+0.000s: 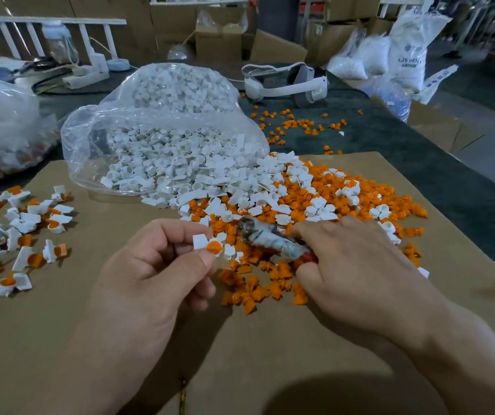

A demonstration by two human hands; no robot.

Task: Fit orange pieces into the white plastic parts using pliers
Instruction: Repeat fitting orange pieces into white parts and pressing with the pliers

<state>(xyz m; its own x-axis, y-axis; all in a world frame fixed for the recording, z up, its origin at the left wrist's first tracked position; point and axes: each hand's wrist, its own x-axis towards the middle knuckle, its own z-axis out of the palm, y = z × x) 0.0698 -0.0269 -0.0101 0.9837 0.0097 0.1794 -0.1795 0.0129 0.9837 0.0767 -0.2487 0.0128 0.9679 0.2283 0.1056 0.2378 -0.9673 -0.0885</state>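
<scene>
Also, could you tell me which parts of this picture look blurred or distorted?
Head view: the pliers in the right hand are motion-blurred; the part pinched by the left hand is sharp; the far bags look smeared; a soft shadow darkens the near cardboard.

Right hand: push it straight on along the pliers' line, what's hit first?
Likely the loose white parts at the pile's edge, just past the tip of the pliers in the right hand. The assembled part pinched by the left hand sits slightly below that line; depth unclear.
</scene>
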